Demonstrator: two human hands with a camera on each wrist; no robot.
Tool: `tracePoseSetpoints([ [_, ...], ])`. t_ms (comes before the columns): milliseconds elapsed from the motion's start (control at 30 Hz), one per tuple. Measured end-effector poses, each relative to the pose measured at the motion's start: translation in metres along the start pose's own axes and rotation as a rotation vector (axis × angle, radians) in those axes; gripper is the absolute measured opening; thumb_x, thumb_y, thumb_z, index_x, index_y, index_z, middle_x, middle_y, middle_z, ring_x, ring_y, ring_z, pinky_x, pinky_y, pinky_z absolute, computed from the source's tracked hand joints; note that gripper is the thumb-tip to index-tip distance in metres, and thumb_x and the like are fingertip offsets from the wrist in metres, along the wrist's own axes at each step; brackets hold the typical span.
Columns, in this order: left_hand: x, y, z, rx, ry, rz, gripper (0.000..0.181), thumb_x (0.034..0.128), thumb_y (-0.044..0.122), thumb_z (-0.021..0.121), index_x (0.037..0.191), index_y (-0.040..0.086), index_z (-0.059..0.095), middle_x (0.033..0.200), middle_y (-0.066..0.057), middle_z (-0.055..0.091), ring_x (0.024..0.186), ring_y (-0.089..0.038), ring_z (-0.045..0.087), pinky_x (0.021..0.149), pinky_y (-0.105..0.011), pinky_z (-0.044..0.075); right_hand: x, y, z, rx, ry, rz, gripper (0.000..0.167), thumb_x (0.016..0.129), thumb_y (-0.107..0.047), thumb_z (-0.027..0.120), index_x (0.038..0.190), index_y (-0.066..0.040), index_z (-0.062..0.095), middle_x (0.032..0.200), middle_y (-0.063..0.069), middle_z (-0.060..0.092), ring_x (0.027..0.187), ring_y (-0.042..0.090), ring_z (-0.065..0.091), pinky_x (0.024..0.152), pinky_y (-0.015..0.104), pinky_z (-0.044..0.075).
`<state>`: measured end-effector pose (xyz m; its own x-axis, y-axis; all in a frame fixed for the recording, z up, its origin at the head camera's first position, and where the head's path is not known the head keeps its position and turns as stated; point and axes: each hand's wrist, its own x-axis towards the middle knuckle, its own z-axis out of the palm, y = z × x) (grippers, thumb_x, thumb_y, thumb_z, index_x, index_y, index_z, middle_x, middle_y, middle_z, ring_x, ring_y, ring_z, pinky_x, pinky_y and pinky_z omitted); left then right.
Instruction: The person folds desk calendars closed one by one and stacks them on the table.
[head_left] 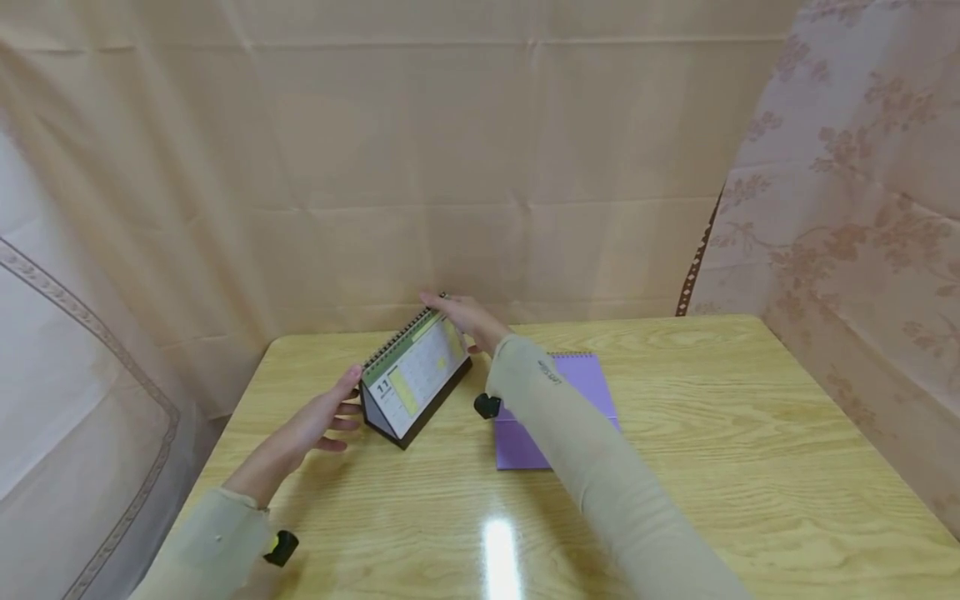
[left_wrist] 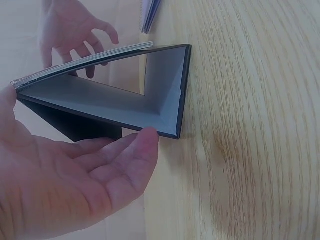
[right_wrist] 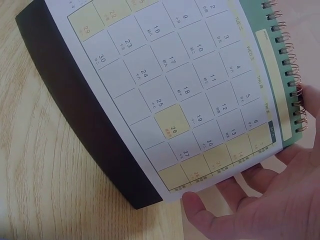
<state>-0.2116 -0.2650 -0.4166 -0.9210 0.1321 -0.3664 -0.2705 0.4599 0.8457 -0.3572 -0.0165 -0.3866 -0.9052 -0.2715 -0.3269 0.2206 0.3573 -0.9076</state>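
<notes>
A desk calendar (head_left: 423,371) with a green header and a spiral top stands tented and slanted on the table. My left hand (head_left: 318,421) holds its near left end, the thumb by the spiral and the other fingers along the end. In the left wrist view, the left hand (left_wrist: 85,175) lies beside the dark back panel, and the calendar's hollow grey inside (left_wrist: 165,85) shows. The right hand (head_left: 468,321) holds the far right end, reaching over the spiral. In the right wrist view, the right hand's (right_wrist: 260,195) bent fingers are at the edge of the calendar page (right_wrist: 170,95).
A purple spiral notebook (head_left: 588,379) lies on the wooden table (head_left: 720,433) to the right of the calendar, partly covered by the right sleeve. A beige curtain (head_left: 480,167) hangs behind the table, with patterned cloth (head_left: 862,208) at the right and pale cloth (head_left: 75,400) at the left.
</notes>
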Motion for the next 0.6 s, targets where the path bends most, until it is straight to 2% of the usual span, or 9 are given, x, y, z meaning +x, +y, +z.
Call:
tracePoseSetpoints([
  [167, 0.0013, -0.0015, -0.0029, 0.001, 0.003, -0.002, 0.099, 0.0963, 0.079, 0.026, 0.157, 0.001, 0.029, 0.151, -0.034, 0.039, 0.133, -0.049, 0.046, 0.090, -0.053, 0.052, 0.0026, -0.0016, 0.0030, 0.027, 0.004, 0.004, 0.094, 0.080, -0.079, 0.064, 0.155, -0.025, 0.044, 0.161, 0.003, 0.035, 0.142, 0.034, 0.035, 0.108, 0.069, 0.030],
  [367, 0.0027, -0.0002, -0.0031, -0.001, 0.011, -0.002, 0.098, 0.0959, 0.079, 0.027, 0.157, 0.002, 0.030, 0.151, -0.033, 0.040, 0.132, -0.048, 0.047, 0.090, -0.052, 0.052, 0.0044, -0.0029, 0.0023, 0.039, 0.003, 0.003, 0.089, 0.084, -0.074, 0.064, 0.155, -0.024, 0.044, 0.160, 0.004, 0.037, 0.142, 0.034, 0.035, 0.107, 0.070, 0.030],
  [600, 0.0042, 0.0022, -0.0046, 0.002, 0.015, -0.015, 0.102, 0.0945, 0.081, 0.028, 0.157, 0.001, 0.029, 0.150, -0.034, 0.040, 0.131, -0.047, 0.048, 0.089, -0.052, 0.053, 0.0074, -0.0029, 0.0010, 0.049, 0.008, 0.015, 0.094, 0.081, -0.077, 0.066, 0.155, -0.025, 0.042, 0.160, 0.004, 0.036, 0.141, 0.033, 0.037, 0.107, 0.069, 0.031],
])
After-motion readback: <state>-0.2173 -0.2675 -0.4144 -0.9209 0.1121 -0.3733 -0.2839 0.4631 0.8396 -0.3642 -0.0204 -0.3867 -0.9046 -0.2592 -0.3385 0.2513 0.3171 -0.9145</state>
